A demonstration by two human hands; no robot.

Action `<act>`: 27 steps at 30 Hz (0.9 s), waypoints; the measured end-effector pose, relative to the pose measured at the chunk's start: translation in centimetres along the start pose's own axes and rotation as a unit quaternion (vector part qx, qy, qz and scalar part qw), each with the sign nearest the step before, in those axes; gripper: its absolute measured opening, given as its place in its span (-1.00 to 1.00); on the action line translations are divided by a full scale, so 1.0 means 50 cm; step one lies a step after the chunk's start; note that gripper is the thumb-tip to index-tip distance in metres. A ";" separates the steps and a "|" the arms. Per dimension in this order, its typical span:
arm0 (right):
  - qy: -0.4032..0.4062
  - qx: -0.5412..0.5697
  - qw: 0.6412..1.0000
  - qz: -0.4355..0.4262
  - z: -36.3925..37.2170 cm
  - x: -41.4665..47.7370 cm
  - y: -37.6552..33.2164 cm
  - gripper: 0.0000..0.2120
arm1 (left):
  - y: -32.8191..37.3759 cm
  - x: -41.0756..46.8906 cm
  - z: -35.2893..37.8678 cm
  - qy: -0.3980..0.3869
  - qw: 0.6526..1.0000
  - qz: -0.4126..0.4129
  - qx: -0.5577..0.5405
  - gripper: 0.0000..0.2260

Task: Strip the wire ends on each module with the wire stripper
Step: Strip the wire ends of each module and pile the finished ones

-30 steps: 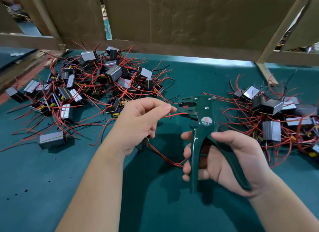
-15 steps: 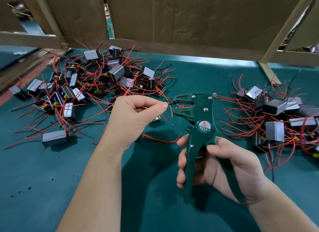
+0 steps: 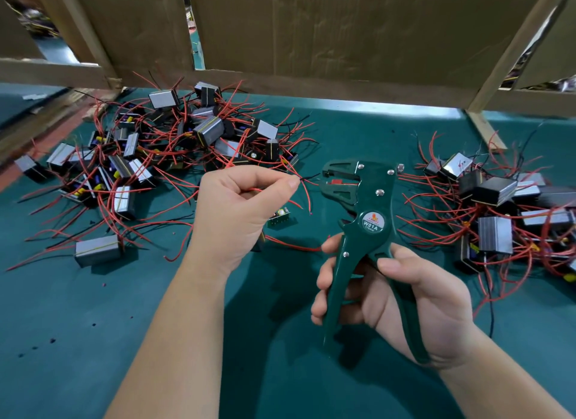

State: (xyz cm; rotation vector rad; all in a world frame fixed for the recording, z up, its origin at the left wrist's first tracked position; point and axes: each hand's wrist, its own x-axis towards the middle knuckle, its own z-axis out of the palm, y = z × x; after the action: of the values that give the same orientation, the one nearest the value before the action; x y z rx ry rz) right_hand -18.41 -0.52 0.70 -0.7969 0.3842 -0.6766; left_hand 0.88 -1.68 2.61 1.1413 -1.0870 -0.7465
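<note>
My right hand (image 3: 402, 300) grips both handles of a dark green wire stripper (image 3: 361, 231), held upright with its jaws pointing left. My left hand (image 3: 240, 212) pinches a thin wire (image 3: 307, 179) between thumb and forefinger, the wire tip pointing at the jaws and just short of them. A second red wire (image 3: 307, 197) droops down from the pinch. The module (image 3: 279, 217) those wires belong to lies on the mat mostly behind my left hand; only its green end shows.
A big tangle of grey modules with red wires (image 3: 174, 144) covers the left of the green mat (image 3: 93, 340). Another pile of modules (image 3: 498, 206) lies on the right. One module (image 3: 98, 250) sits apart at left. Cardboard and wooden rails (image 3: 343, 85) wall the back.
The wire end that was between the stripper jaws is now out, held just left of them. Both hands and the stripper shifted slightly in view.
</note>
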 end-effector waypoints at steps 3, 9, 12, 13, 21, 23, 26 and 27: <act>-0.021 -0.001 1.000 0.008 0.001 -0.001 0.002 -0.44 | 0.002 -0.004 0.006 -0.040 0.999 -0.001 0.000 -0.77; -0.048 -0.016 0.998 0.026 -0.001 -0.007 -0.004 -0.49 | 0.001 -0.003 0.002 -0.030 0.999 -0.001 -0.010 -0.75; -0.040 -0.020 0.999 0.028 0.002 -0.005 -0.004 -0.49 | 0.004 -0.004 0.004 -0.039 0.999 0.006 -0.006 -0.74; -0.031 -0.025 0.999 0.027 0.003 -0.005 -0.003 -0.49 | 0.004 -0.005 0.005 -0.044 0.999 0.010 -0.004 -0.76; -0.003 -0.048 0.998 0.035 -0.001 -0.003 -0.001 -0.55 | 0.000 -0.003 -0.001 -0.047 0.999 0.016 0.003 -0.79; -0.006 -0.049 0.998 0.038 -0.002 -0.003 -0.002 -0.55 | -0.001 -0.003 -0.004 -0.051 0.998 0.016 0.013 -0.80; -0.013 -0.051 0.998 0.045 -0.002 -0.003 -0.006 -0.55 | -0.002 -0.002 -0.008 -0.060 0.998 0.014 0.029 -0.81; -0.014 -0.055 0.997 0.048 -0.003 -0.004 -0.006 -0.56 | -0.002 -0.001 -0.010 -0.062 0.997 0.011 0.032 -0.82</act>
State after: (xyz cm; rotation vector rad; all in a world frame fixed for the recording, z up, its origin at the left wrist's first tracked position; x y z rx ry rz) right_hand -18.78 -0.61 0.85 -0.8857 0.4334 -0.5580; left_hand 1.34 -1.49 2.47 1.1473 -1.2340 -0.7770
